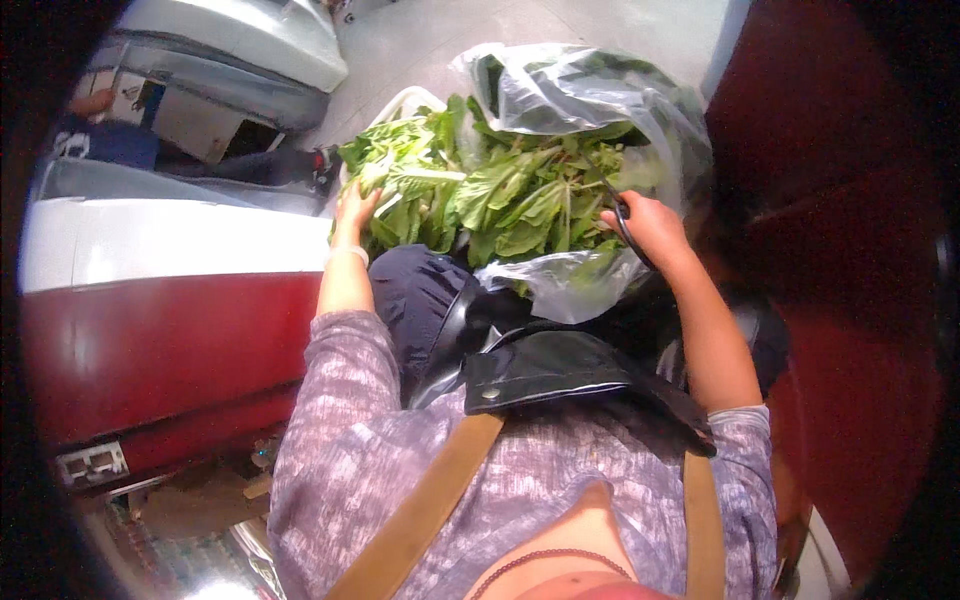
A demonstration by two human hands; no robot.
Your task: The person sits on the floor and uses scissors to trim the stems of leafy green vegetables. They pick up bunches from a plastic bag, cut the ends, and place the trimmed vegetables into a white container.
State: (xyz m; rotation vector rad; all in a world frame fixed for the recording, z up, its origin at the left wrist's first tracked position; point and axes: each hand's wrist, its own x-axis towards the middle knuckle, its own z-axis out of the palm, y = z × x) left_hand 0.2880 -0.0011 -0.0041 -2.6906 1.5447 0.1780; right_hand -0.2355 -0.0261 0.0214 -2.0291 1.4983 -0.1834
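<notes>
Leafy green vegetables lie heaped before my knees, many of them in a clear plastic bag with its mouth spread wide. At the left, paler leaves fill a white container whose far rim shows. My left hand rests against the near left side of these pale leaves, thumb and fingers apart. In my right hand is a pair of scissors with black handles. Their dark blades point up and left over the bagged greens, and the tips are hard to make out among the leaves.
A red and white counter runs along my left, and a dark red panel stands at my right. Beyond the counter, at upper left, a person's dark-clad leg and hand show. Pale floor tiles lie ahead.
</notes>
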